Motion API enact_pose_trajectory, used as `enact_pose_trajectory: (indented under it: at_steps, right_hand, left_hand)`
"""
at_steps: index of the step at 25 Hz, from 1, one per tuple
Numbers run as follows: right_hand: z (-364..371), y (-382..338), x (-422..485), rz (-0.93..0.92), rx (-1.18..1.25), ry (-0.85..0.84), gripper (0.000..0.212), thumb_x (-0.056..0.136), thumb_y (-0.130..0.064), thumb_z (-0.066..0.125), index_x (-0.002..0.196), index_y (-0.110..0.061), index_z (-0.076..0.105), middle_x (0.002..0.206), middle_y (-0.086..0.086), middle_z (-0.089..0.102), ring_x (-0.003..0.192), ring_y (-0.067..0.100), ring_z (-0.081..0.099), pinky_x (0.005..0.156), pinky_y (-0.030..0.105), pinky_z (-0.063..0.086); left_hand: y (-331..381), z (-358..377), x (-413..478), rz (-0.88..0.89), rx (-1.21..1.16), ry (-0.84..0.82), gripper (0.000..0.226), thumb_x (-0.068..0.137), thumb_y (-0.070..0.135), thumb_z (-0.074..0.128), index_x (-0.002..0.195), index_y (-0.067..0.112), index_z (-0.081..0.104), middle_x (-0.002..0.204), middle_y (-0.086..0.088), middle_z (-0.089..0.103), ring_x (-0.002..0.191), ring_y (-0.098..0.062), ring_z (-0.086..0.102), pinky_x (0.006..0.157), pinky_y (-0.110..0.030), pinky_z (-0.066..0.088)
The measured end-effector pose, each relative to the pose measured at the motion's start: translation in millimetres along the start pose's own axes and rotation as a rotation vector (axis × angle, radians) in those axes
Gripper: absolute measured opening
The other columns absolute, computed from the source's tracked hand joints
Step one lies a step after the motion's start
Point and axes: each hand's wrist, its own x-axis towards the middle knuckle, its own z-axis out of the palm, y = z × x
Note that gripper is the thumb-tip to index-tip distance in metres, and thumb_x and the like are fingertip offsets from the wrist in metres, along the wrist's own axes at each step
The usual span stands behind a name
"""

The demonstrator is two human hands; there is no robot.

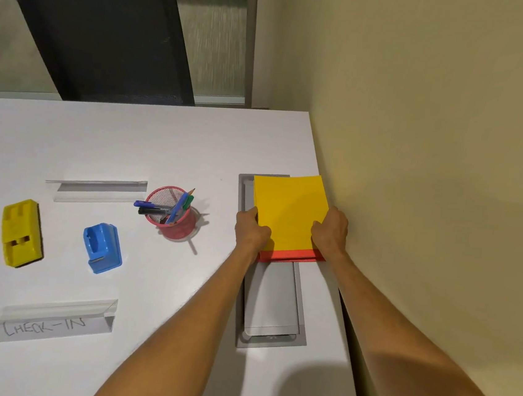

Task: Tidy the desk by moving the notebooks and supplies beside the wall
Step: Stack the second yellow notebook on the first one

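Left hand (252, 229) and right hand (331, 229) gripping opposite sides of flat yellow notebook (289, 212), stacked on red notebook (291, 255), over grey recessed desk hatch (272, 299), beside beige wall (436, 151)

Yellow notebook (288, 210) stacked flat on a red notebook (293, 255) beside the wall, its near edge showing.

2 notebooks (287, 213), 2 clear sign holders (96, 190) and 1 red pen cup (175, 221). 1 yellow stapler (20, 234), 1 blue tape dispenser (102, 247).

Wall (436, 151) blocks right; pen cup (174, 217) left; bare desk (162, 142) beyond.
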Motion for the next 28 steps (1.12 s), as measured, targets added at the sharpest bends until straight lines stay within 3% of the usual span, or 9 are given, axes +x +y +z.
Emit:
enact_pose_trajectory:
  at_steps: [3,7,12,15,17,23,25,28]
  right_hand:
    - [3,2,4,-0.002,0.004,0.004,0.009,0.084,0.008,0.058,0.090,0.003,0.054,0.099,0.027,0.059,0.077,0.026,0.049,0.062,0.032,0.035]
    - [7,4,8,-0.012,0.012,0.004,0.011,0.083,0.008,0.060,0.094,0.009,0.056,0.098,0.027,0.060,0.089,0.037,0.060,0.062,0.032,0.037]
    - [11,7,7,-0.023,-0.005,-0.004,0.018,0.083,0.009,0.060,0.101,0.007,0.056,0.105,0.026,0.060,0.094,0.036,0.059,0.067,0.030,0.037]
    - [11,9,5,-0.019,-0.007,-0.013,0.020,0.083,0.009,0.060,0.103,0.006,0.056,0.106,0.026,0.060,0.096,0.035,0.059,0.069,0.030,0.039]
    - [11,8,3,-0.020,-0.015,-0.010,0.018,0.083,0.009,0.060,0.101,0.006,0.056,0.106,0.026,0.060,0.096,0.036,0.059,0.069,0.030,0.038]
    - [12,7,-1,-0.033,-0.020,-0.005,0.017,0.082,0.010,0.060,0.098,0.006,0.055,0.104,0.027,0.060,0.096,0.037,0.058,0.068,0.032,0.037]
    - [13,7,-2,-0.035,-0.009,-0.007,0.017,0.082,0.010,0.060,0.098,0.006,0.055,0.103,0.026,0.061,0.095,0.036,0.059,0.068,0.031,0.039]
    - [13,7,-6,-0.035,0.013,-0.002,0.018,0.083,0.009,0.061,0.099,0.006,0.055,0.103,0.025,0.061,0.094,0.035,0.060,0.070,0.033,0.044]
  left_hand:
    - [-1,1,4,0.009,0.048,0.021,0.023,0.076,-0.019,0.050,0.080,0.004,0.048,0.088,-0.013,0.038,0.065,-0.020,0.035,0.056,-0.028,0.031]
    - [-1,2,10,0.010,0.083,0.042,0.026,0.075,-0.017,0.051,0.073,0.006,0.041,0.092,-0.014,0.037,0.070,-0.022,0.036,0.054,-0.029,0.029]
    - [-7,4,15,-0.015,0.083,0.073,0.014,0.074,-0.016,0.056,0.079,-0.003,0.054,0.091,-0.027,0.050,0.072,-0.025,0.045,0.062,-0.032,0.038]
    - [-7,6,13,0.010,0.118,0.092,0.038,0.071,-0.017,0.059,0.064,0.011,0.035,0.080,-0.010,0.036,0.060,-0.014,0.033,0.050,-0.027,0.027]
    - [-7,7,12,0.017,0.125,0.099,0.043,0.071,-0.017,0.059,0.062,0.014,0.032,0.072,-0.002,0.032,0.057,-0.012,0.030,0.047,-0.026,0.025]
    - [-11,6,8,0.009,0.092,0.118,0.035,0.074,-0.016,0.058,0.064,0.012,0.040,0.064,0.000,0.040,0.057,-0.013,0.038,0.050,-0.024,0.030]
    - [-13,5,6,0.001,0.069,0.123,0.022,0.074,-0.016,0.058,0.072,0.004,0.050,0.068,-0.005,0.045,0.061,-0.017,0.042,0.055,-0.027,0.035]
    - [-13,5,3,-0.011,0.062,0.138,0.026,0.072,-0.017,0.057,0.078,0.006,0.049,0.071,-0.007,0.041,0.068,-0.020,0.040,0.059,-0.032,0.032]
